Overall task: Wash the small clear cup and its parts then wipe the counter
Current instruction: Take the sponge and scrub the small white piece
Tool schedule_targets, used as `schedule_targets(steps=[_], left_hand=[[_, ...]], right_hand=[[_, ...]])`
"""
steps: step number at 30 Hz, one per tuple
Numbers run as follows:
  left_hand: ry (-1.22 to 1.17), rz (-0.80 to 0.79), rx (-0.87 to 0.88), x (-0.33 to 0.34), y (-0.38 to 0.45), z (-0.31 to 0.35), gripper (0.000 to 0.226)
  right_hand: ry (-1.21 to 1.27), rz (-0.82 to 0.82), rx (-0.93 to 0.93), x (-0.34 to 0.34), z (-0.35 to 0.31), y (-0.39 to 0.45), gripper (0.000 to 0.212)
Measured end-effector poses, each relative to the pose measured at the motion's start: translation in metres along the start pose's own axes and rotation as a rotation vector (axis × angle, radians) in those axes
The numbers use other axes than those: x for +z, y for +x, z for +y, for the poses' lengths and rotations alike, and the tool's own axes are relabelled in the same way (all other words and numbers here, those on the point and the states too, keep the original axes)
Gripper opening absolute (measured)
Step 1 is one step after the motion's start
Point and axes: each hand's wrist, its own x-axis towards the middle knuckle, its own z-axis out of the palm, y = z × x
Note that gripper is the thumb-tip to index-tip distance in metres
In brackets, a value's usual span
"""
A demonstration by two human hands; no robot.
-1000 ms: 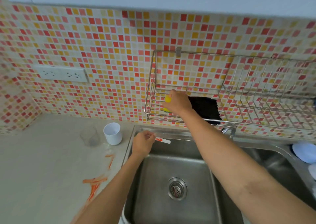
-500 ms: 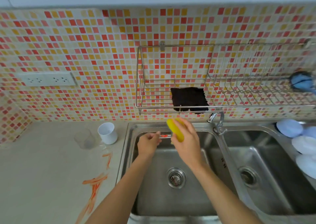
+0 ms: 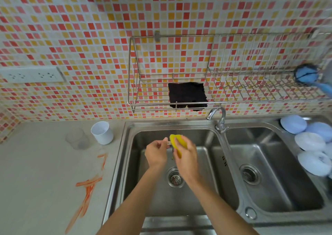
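Over the left sink basin (image 3: 197,198), my left hand (image 3: 156,154) pinches a small white stick-like part (image 3: 168,142) with red marks. My right hand (image 3: 186,158) grips a yellow sponge (image 3: 177,144) folded against that part; most of the part is hidden between the sponge and my fingers. The small clear cup (image 3: 77,138) stands upright on the counter (image 3: 45,180) left of the sink, with a white cup (image 3: 102,132) beside it. Orange smears (image 3: 89,188) streak the counter near the sink edge.
A wire rack (image 3: 215,91) on the tiled wall holds a black cloth (image 3: 187,95) and a blue brush (image 3: 307,75). The tap (image 3: 218,118) stands between the two basins. Several pale blue round dishes (image 3: 309,141) lie at the right basin's edge. A power socket (image 3: 32,74) sits on the left wall.
My right hand took the yellow sponge from the wire rack and brought it down to the part in my left hand over the basin. The view tilted down.
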Motion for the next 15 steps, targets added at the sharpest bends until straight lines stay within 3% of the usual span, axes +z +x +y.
schedule_targets(steps=[2,5,8,12,15], left_hand=[[0.001,-0.016,0.013,0.006,-0.001,-0.001,0.028],[0.015,-0.011,0.056,0.015,-0.002,0.000,0.029],[0.011,-0.005,0.040,0.026,0.003,-0.002,0.028],[0.016,-0.014,0.037,0.039,0.004,-0.002,0.033],[0.015,-0.002,0.030,0.045,0.009,-0.004,0.031]], right_hand=[[-0.005,0.050,-0.002,0.000,0.002,-0.001,0.029],[-0.035,0.083,0.005,-0.006,0.017,0.005,0.037],[-0.060,-0.006,-0.157,-0.006,0.027,0.003,0.041],[0.000,0.071,0.018,-0.014,0.045,0.018,0.045],[-0.053,-0.032,-0.086,-0.015,0.050,0.023,0.044]])
